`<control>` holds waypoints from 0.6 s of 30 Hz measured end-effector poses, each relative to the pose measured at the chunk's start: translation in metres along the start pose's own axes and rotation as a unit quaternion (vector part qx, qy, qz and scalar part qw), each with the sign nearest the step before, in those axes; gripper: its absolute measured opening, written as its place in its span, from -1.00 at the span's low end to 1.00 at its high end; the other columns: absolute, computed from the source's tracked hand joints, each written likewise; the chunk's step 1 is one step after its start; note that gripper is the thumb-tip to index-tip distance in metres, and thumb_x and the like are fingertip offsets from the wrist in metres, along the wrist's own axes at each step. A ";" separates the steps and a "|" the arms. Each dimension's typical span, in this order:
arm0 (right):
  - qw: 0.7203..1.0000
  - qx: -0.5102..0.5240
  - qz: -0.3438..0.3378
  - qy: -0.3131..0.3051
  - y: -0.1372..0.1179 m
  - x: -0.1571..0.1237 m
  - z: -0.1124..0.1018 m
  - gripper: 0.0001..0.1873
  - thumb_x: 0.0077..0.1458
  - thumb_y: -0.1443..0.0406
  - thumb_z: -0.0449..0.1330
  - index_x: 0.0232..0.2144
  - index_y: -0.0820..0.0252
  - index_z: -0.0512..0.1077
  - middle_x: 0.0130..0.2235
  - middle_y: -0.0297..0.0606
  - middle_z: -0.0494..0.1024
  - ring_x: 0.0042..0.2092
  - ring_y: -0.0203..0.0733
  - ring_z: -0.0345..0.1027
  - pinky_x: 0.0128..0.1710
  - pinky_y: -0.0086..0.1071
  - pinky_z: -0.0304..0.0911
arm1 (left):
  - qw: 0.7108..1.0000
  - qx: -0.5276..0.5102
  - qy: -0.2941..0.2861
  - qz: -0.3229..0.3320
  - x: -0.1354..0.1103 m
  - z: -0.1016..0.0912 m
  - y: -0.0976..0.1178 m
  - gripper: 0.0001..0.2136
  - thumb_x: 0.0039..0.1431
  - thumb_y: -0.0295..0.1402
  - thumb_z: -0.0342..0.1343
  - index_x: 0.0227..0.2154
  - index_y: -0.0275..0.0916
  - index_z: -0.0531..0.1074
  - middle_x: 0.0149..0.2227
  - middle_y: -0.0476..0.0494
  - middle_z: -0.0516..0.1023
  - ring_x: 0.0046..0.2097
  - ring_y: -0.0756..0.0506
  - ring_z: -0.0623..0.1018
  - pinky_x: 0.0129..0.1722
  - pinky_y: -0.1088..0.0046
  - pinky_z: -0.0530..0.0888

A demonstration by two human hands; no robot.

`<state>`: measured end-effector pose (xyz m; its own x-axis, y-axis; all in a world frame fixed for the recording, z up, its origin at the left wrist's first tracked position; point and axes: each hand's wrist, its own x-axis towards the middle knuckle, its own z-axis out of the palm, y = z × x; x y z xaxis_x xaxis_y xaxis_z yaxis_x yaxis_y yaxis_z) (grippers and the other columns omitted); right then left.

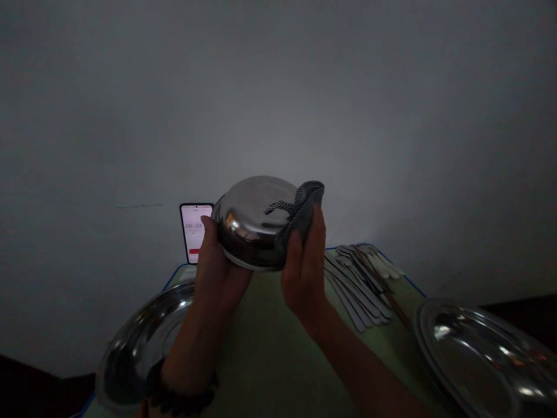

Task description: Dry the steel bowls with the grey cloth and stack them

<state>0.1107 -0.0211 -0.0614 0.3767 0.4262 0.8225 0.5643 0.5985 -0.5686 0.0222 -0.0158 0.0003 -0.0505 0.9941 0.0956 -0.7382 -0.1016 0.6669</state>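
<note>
A shiny steel bowl (255, 217) is held up above the table, tilted with its underside towards me. My left hand (220, 267) is closed on its left edge, the thumb lying along the outer side. In my right hand (307, 261) is a dark checked cloth (304, 212), pressed against the bowl's right side. A loose tail of the cloth lies over the base of the bowl. The inside of the bowl is turned away and hidden.
A lit phone (191, 232) stands upright at the back left. Below it sits a large steel basin (126, 342), partly behind my left forearm. Knives, spoons and chopsticks (361, 284) lie at the right on the green table (265, 348). Another steel basin (478, 348) stands front right.
</note>
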 end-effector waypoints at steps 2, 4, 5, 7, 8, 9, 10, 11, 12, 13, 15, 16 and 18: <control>0.996 -0.063 -0.057 -0.034 -0.005 -0.006 0.002 -0.44 0.28 0.25 -0.10 0.28 0.32 0.00 0.31 0.10 0.10 0.36 0.01 -0.14 0.29 0.12 -0.09 | 0.999 0.033 0.009 -0.007 -0.003 0.002 -0.006 -0.52 0.35 -0.06 -0.23 -0.11 -0.28 0.50 -0.22 -0.18 0.64 -0.03 -0.15 0.56 0.00 0.31 0.49; 0.987 -0.109 -0.096 -0.065 -0.009 -0.008 0.002 -0.42 0.26 0.27 -0.07 0.28 0.33 -0.01 0.29 0.10 0.15 0.35 0.03 -0.11 0.28 0.12 -0.07 | 0.992 0.119 0.038 -0.011 -0.006 0.001 -0.013 -0.52 0.32 -0.03 -0.20 -0.20 -0.26 0.53 -0.32 -0.18 0.63 -0.13 -0.15 0.59 -0.11 0.35 0.53; 0.984 -0.118 -0.108 -0.073 -0.010 -0.008 0.001 -0.40 0.26 0.27 -0.06 0.29 0.34 -0.02 0.29 0.10 0.15 0.35 0.03 -0.09 0.27 0.10 -0.04 | 0.982 0.181 0.049 -0.005 -0.007 0.000 -0.015 -0.52 0.30 -0.01 -0.19 -0.27 -0.25 0.54 -0.38 -0.17 0.62 -0.20 -0.14 0.60 -0.21 0.38 0.55; 0.983 -0.110 -0.128 -0.075 -0.011 -0.002 -0.004 -0.40 0.25 0.27 -0.06 0.28 0.36 -0.01 0.30 0.10 0.12 0.35 0.01 -0.09 0.26 0.05 0.01 | 0.950 0.308 0.047 0.020 -0.011 -0.003 -0.016 -0.59 0.27 -0.05 -0.11 -0.38 -0.20 0.54 -0.50 -0.10 0.56 -0.35 -0.11 0.56 -0.41 0.46 0.50; 0.983 -0.097 -0.138 -0.074 -0.011 0.003 -0.008 -0.42 0.24 0.27 -0.06 0.26 0.35 0.05 0.30 0.08 0.13 0.35 0.01 -0.09 0.27 0.04 0.01 | 0.940 0.336 0.045 0.028 -0.014 -0.004 -0.015 -0.69 0.22 -0.12 0.00 -0.43 -0.18 0.53 -0.55 -0.06 0.51 -0.42 -0.09 0.52 -0.50 0.50 0.44; 0.984 -0.079 -0.146 -0.071 -0.011 0.008 -0.012 -0.46 0.23 0.26 -0.05 0.23 0.33 0.13 0.28 0.05 0.18 0.35 0.01 -0.08 0.27 0.04 0.00 | 0.935 0.350 0.040 0.036 -0.016 -0.005 -0.013 -0.82 0.14 -0.21 0.13 -0.46 -0.16 0.52 -0.58 -0.01 0.49 -0.45 -0.06 0.48 -0.55 0.53 0.39; 0.984 -0.059 -0.151 -0.067 -0.010 0.013 -0.017 -0.50 0.22 0.26 -0.04 0.18 0.30 0.22 0.25 0.01 0.24 0.33 0.01 -0.04 0.28 0.04 -0.02 | 0.931 0.361 0.035 0.040 -0.019 -0.005 -0.011 -0.88 0.06 -0.27 0.21 -0.52 -0.17 0.50 -0.60 0.02 0.46 -0.49 -0.04 0.44 -0.59 0.55 0.32; 0.986 -0.038 -0.151 -0.065 -0.009 0.019 -0.022 -0.55 0.21 0.26 -0.03 0.12 0.26 0.29 0.20 -0.03 0.31 0.31 0.00 0.03 0.28 0.04 -0.02 | 0.924 0.380 0.017 0.040 -0.021 -0.005 -0.009 -0.83 0.00 -0.27 0.25 -0.60 -0.19 0.46 -0.62 0.03 0.43 -0.52 -0.02 0.39 -0.62 0.55 0.28; 0.987 -0.015 -0.145 -0.063 -0.008 0.024 -0.027 -0.59 0.20 0.26 -0.01 0.06 0.22 0.35 0.16 -0.07 0.37 0.27 -0.02 0.10 0.27 0.03 -0.01 | 0.915 0.402 -0.012 0.039 -0.023 -0.006 -0.007 -0.76 -0.01 -0.22 0.25 -0.66 -0.20 0.42 -0.65 0.03 0.39 -0.56 -0.01 0.35 -0.64 0.54 0.24; 0.989 0.010 -0.134 -0.064 -0.005 0.029 -0.031 -0.62 0.19 0.27 0.00 0.02 0.18 0.39 0.13 -0.11 0.41 0.23 -0.05 0.16 0.25 0.01 0.02 | 0.906 0.420 -0.043 0.033 -0.024 -0.006 -0.006 -0.68 -0.01 -0.14 0.23 -0.70 -0.21 0.38 -0.66 0.02 0.38 -0.58 0.00 0.33 -0.65 0.53 0.22; 0.991 0.060 -0.098 -0.065 0.001 0.036 -0.036 -0.65 0.19 0.27 0.02 -0.01 0.14 0.41 0.09 -0.16 0.45 0.16 -0.09 0.26 0.20 -0.04 0.11 | 0.892 0.442 -0.095 0.010 -0.023 -0.008 -0.005 -0.57 0.01 0.01 0.16 -0.74 -0.22 0.36 -0.68 0.00 0.38 -0.61 0.02 0.31 -0.66 0.52 0.21; 0.992 0.080 -0.072 -0.060 0.005 0.038 -0.038 -0.67 0.19 0.26 0.02 -0.03 0.12 0.42 0.06 -0.17 0.48 0.12 -0.11 0.29 0.16 -0.07 0.15 | 0.892 0.440 -0.106 -0.005 -0.022 -0.010 -0.004 -0.53 0.00 0.06 0.14 -0.75 -0.23 0.36 -0.69 -0.01 0.38 -0.62 0.03 0.32 -0.66 0.52 0.21; 0.994 0.105 -0.006 -0.040 0.014 0.041 -0.038 -0.71 0.20 0.22 0.01 -0.11 0.13 0.45 -0.06 -0.19 0.54 0.01 -0.13 0.37 0.06 -0.14 0.23 | 0.905 0.414 -0.095 -0.036 -0.017 -0.014 -0.002 -0.50 -0.05 0.12 0.14 -0.76 -0.22 0.36 -0.71 -0.02 0.38 -0.66 0.05 0.31 -0.69 0.54 0.22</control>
<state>0.1622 -0.0211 -0.0348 0.3057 0.4659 0.8304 0.4001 0.7285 -0.5560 0.0154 -0.0324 -0.0130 0.1522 0.9829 0.1032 0.0257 -0.1083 0.9938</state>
